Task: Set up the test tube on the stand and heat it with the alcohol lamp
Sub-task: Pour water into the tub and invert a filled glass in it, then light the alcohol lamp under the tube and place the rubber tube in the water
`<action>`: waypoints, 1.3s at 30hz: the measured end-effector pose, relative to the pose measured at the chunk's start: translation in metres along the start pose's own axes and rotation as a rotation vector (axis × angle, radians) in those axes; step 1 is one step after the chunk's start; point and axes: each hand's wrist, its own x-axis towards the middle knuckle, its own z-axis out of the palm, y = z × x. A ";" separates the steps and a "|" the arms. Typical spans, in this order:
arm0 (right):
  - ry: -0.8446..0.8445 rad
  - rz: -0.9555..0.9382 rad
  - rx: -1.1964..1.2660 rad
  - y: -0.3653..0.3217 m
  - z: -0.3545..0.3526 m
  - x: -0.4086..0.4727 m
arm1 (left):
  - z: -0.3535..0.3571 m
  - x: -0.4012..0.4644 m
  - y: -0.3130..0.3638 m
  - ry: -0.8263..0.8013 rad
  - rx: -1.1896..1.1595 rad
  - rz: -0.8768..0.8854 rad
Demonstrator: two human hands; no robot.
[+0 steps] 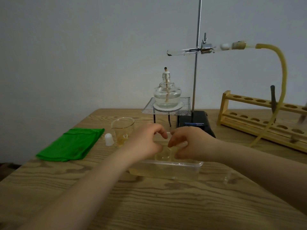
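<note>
Both hands, left hand (144, 141) and right hand (187, 143), fingers curled on a clear jar (163, 153) in the water tray (166, 170) at lower centre; keep it submerged, steady.

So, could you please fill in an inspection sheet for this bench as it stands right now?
Surface: wooden table, bare at the near edge.
Job's things: test tube clamped nearly level on the stand, stoppered, feeding a yellow hose; alcohol lamp uncapped, no flame visible, on wire mesh over a tripod, left of the rod.
Clutter: green cloth, white cap, beaker, wooden tube rack, clear water tray.
Grippers: left hand and right hand together over the tray, on a small glass vessel; grip unclear.
Cables: only the hose, drooping to the table.
Surroundings: plain grey wall.
</note>
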 end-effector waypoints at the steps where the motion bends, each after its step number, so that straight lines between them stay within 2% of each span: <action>1: 0.004 0.009 0.032 0.002 -0.001 0.000 | 0.000 0.001 0.000 0.003 -0.011 -0.004; 6: 0.075 0.022 0.083 0.014 -0.010 0.001 | 0.000 0.005 0.001 0.074 -0.097 0.010; 19: 0.250 0.182 -0.094 0.075 -0.028 0.036 | -0.012 0.037 0.003 0.347 -0.192 0.082; 26: 0.208 0.246 -0.265 0.103 -0.028 0.075 | -0.019 0.065 -0.003 0.440 -0.091 0.085; 33: 0.155 0.226 -0.593 0.119 -0.018 0.106 | -0.021 0.088 -0.008 0.467 -0.094 0.030; 39: 0.151 0.212 -0.659 0.123 -0.014 0.117 | -0.024 0.098 -0.013 0.457 -0.097 0.000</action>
